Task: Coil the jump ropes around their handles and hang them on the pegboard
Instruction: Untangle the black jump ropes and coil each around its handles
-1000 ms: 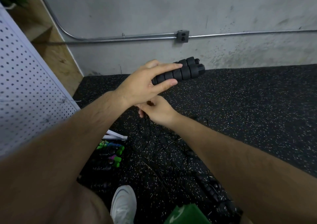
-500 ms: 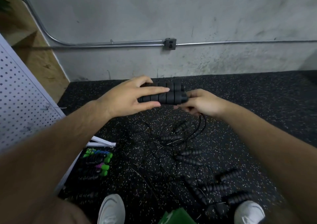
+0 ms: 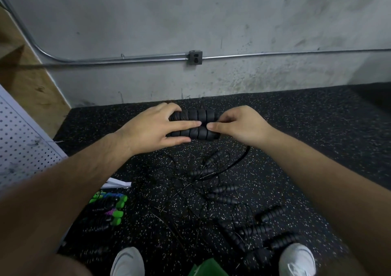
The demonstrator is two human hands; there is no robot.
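Note:
Two black ribbed jump-rope handles lie side by side, held level in front of me above the floor. My left hand grips their left half, its index finger stretched along the seam between them. My right hand pinches the right ends, thumb and fingertips at the handle tips. A black rope hangs from under my right hand in a loop down to the floor. The white pegboard leans at the left edge.
Several more black handles with tangled thin ropes lie on the speckled rubber floor. Coiled ropes with green handles lie by the pegboard's foot. My white shoes stand at the bottom. A grey wall with a conduit stands behind.
My right hand came out from under my left forearm to the right ends of the handles. The handles went from tilted to level, and the view tipped down.

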